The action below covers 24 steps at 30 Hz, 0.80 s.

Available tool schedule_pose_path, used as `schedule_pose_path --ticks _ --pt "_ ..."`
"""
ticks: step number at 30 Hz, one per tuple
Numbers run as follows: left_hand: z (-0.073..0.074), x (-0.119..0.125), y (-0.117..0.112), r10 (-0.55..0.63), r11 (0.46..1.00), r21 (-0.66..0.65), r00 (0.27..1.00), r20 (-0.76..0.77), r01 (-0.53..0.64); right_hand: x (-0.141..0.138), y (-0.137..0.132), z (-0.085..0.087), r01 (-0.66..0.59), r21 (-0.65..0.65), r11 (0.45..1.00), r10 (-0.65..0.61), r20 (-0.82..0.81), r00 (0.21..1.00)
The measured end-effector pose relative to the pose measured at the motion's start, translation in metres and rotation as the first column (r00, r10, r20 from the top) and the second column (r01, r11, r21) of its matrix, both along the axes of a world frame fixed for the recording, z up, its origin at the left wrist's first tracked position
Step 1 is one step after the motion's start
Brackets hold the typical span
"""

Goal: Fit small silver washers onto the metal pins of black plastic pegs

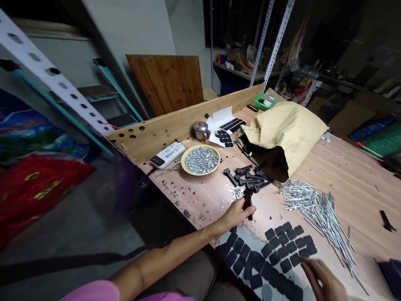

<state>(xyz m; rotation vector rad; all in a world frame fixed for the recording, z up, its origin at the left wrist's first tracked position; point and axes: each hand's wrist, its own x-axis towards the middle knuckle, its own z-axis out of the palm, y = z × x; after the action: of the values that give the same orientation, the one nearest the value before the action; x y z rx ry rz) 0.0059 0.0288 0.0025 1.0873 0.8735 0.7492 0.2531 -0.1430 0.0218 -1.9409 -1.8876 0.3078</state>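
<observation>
My left hand [234, 215] is closed around a black plastic T-shaped piece [248, 202], held upright over the table. Just beyond it lie several similar black pieces [249, 177] in a heap, with a small scatter of metal nuts [237, 192] beside them. At the lower right, my right hand [326, 279] is partly cut off by the frame; its fingers are bent together at the edge of the black square pads [283, 251]. Whatever those fingertips hold is too small or hidden to make out. More dark pads [257, 261] lie in rows near my lap.
A yellow bowl [184, 167] holds many small metal pieces. Nearby are a white box [168, 154], a metal pot [200, 130] and a paper sack [291, 129]. Long metal rods [326, 213] lie piled on the right; a single black piece [387, 220] lies beyond. A wooden board [188, 115] edges the table.
</observation>
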Motion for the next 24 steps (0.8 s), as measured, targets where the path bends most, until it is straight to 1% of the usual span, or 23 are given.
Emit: schedule_pose_path --ticks 1,2,3,4,5,6,7,9,10,12,14,15,16,17,18,19,20,22,23,24 --pt "0.0 -0.001 0.003 0.059 0.998 0.012 0.998 -0.01 -0.059 -0.009 0.036 -0.003 -0.025 0.049 0.998 0.023 0.031 0.999" --pt "0.001 -0.002 0.007 0.119 0.993 0.007 0.993 -0.001 -0.119 -0.019 0.071 -0.007 -0.027 0.089 0.996 0.021 0.069 0.997" --pt "0.001 -0.001 0.012 0.176 0.984 -0.015 0.984 0.019 -0.176 -0.029 0.104 -0.012 -0.006 0.154 0.988 -0.014 0.129 0.991" --pt "0.001 0.001 0.018 0.232 0.972 -0.047 0.972 0.044 -0.229 -0.038 0.134 -0.017 -0.024 0.231 0.973 -0.029 0.223 0.974" --pt "0.001 0.003 0.024 0.288 0.956 -0.079 0.955 0.067 -0.282 -0.045 0.161 -0.023 -0.078 0.267 0.961 -0.014 0.327 0.945" --pt "0.0 0.007 0.031 0.335 0.939 -0.107 0.938 0.084 -0.326 -0.05 0.183 -0.028 -0.134 0.287 0.949 0.012 0.391 0.92" --pt "-0.001 0.01 0.037 0.374 0.924 -0.126 0.923 0.09 -0.362 -0.053 0.201 -0.033 -0.173 0.291 0.941 0.036 0.42 0.907" --pt "-0.004 0.018 0.047 0.399 0.911 -0.146 0.913 0.085 -0.385 -0.052 0.223 -0.04 -0.235 0.28 0.931 0.09 0.445 0.891" --pt "-0.006 0.021 0.051 0.387 0.915 -0.155 0.918 0.086 -0.371 -0.049 0.227 -0.042 -0.252 0.274 0.928 0.11 0.444 0.889" --pt "-0.01 0.025 0.054 0.335 0.934 -0.168 0.937 0.101 -0.316 -0.039 0.226 -0.044 -0.277 0.269 0.922 0.137 0.444 0.886" --pt "-0.013 0.028 0.053 0.295 0.947 -0.172 0.946 0.135 -0.271 -0.031 0.216 -0.043 -0.277 0.275 0.921 0.137 0.436 0.89" --pt "-0.014 0.029 0.053 0.287 0.95 -0.174 0.946 0.152 -0.26 -0.029 0.209 -0.041 -0.247 0.286 0.926 0.12 0.397 0.91" --pt "-0.015 0.03 0.052 0.278 0.952 -0.176 0.946 0.166 -0.249 -0.028 0.203 -0.04 -0.196 0.291 0.936 0.098 0.321 0.942" --pt "-0.016 0.032 0.051 0.264 0.957 -0.173 0.948 0.175 -0.235 -0.03 0.196 -0.038 -0.135 0.279 0.951 0.076 0.211 0.975" --pt "-0.016 0.034 0.051 0.238 0.964 -0.163 0.954 0.183 -0.209 -0.033 0.19 -0.037 -0.077 0.248 0.966 0.06 0.078 0.995" --pt "-0.017 0.037 0.051 0.19 0.976 -0.142 0.963 0.189 -0.165 -0.038 0.185 -0.036 -0.04 0.201 0.979 0.052 -0.055 0.997" --pt "-0.018 0.04 0.052 0.132 0.987 -0.114 0.972 0.193 -0.111 -0.043 0.181 -0.036 -0.03 0.153 0.988 0.056 -0.165 0.985" --pt "-0.02 0.045 0.053 0.032 0.998 -0.054 0.98 0.198 -0.022 -0.054 0.179 -0.036 -0.063 0.102 0.993 0.09 -0.288 0.953" --pt "-0.021 0.046 0.055 0.016 0.999 -0.036 0.979 0.202 -0.009 -0.057 0.18 -0.036 -0.074 0.105 0.992 0.104 -0.314 0.944" --pt "-0.022 0.047 0.057 0.032 0.999 -0.03 0.977 0.21 -0.026 -0.06 0.184 -0.037 -0.077 0.125 0.989 0.113 -0.315 0.942"
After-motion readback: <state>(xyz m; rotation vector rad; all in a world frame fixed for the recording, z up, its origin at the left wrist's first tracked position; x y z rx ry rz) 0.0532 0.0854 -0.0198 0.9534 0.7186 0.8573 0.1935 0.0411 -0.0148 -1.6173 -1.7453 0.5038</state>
